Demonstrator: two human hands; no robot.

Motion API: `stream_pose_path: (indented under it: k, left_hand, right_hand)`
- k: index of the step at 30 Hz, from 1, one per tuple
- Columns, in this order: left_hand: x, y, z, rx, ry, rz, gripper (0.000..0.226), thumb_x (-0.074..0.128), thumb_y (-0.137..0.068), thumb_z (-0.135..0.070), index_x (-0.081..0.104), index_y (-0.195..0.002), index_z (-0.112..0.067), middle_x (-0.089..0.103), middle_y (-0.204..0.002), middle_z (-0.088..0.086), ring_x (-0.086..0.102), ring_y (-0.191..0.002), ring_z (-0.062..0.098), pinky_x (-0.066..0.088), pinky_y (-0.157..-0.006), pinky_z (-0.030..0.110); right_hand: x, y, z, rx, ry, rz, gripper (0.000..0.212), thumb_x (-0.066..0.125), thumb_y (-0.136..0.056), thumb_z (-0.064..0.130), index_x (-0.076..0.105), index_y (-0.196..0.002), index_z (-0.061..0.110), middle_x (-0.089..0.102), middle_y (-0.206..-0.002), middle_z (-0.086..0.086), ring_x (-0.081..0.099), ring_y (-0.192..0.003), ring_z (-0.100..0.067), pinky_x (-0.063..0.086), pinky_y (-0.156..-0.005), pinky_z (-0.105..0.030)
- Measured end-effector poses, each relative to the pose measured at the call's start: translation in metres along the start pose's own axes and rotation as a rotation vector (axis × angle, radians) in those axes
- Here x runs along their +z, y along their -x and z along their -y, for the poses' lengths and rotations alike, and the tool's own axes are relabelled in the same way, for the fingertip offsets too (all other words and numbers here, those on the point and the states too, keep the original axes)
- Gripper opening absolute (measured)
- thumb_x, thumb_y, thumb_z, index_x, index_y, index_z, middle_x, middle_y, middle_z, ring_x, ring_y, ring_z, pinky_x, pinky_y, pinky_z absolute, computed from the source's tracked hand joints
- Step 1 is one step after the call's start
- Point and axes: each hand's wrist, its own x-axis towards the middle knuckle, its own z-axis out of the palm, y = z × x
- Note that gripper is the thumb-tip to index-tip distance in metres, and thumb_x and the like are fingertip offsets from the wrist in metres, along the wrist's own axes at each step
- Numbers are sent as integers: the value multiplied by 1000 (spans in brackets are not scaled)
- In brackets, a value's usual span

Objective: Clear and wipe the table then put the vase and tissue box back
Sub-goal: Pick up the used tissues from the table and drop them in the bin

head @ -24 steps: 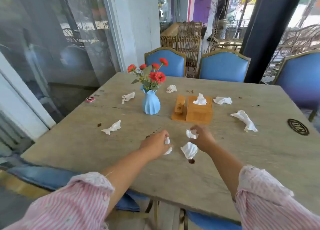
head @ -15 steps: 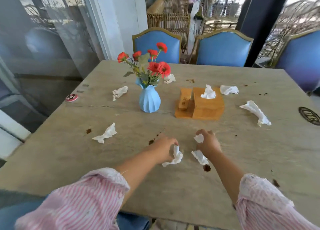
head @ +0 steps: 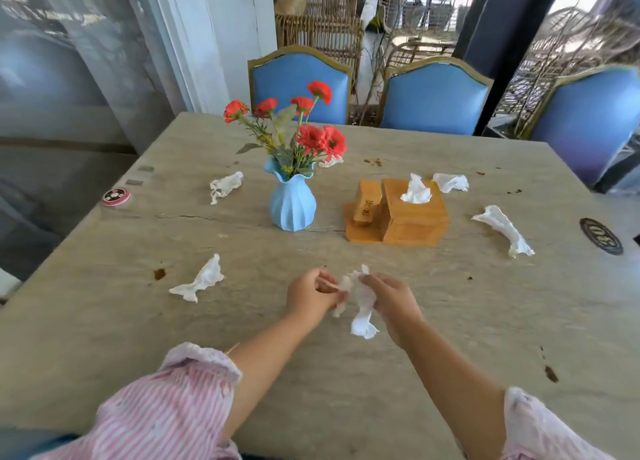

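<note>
**Gathering crumpled tissues at the near edge**

You are bunching used tissues (head: 360, 298) between both hands over the tabletop (head: 450, 321); left hand (head: 311, 295) and right hand (head: 391, 304) fingers are closing on the wad. It is looking light, soft and crushable, so pinching anywhere works. The vase (head: 292, 205) and tissue box (head: 412, 214) are standing mid-tabletop

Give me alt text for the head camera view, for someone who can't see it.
Two hands, left and right, bunch crumpled tissues over a stone table. Beyond them stand a blue vase of red flowers and a wooden tissue box, with more used tissues scattered around and blue chairs behind.
</note>
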Motion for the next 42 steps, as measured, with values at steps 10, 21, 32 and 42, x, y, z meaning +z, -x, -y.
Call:
stream_pose_path:
  k: [10, 21, 32, 42]
  left_hand:
    - [-79, -17, 14, 33, -151, -175, 29, 66, -84, -16, 58, -111, -17, 67, -100, 2, 59, -82, 12, 43, -73, 21]
    - [-161, -48, 72, -240, -769, -429, 29, 54, -91, -13, 53, -120, -14, 56, -125, 11, 52, -114, 30, 44, -85, 36]
    - [-79, -14, -5, 87, -49, -151, 12, 66, -82, 0, 65, -92, -7, 61, -85, 2, 59, -68, 9, 50, -51, 8]
    - [26, 44, -102, 101, 92, 84, 23, 70, -80, -3, 56, -97, -11, 66, -95, 13, 66, -77, 22, 56, -76, 27]
  right_hand:
    - [69, 4, 5, 17, -105, 10, 5, 62, -88, 9, 66, -90, 11, 67, -73, -2, 63, -64, -12, 48, -57, -24]
    - [89, -17, 1, 99, -92, -35, 23, 63, -87, 10, 58, -109, 15, 64, -88, -3, 61, -80, -19, 51, -81, -38]
    - [66, -6, 22, 248, -360, 23, 15, 54, -92, 6, 54, -107, 4, 62, -88, -10, 60, -78, -21, 48, -86, -36]
    - [-69, 29, 65, 43, -209, 118, 21, 57, -87, -4, 59, -108, -4, 61, -97, -18, 58, -73, -21, 47, -67, -29]
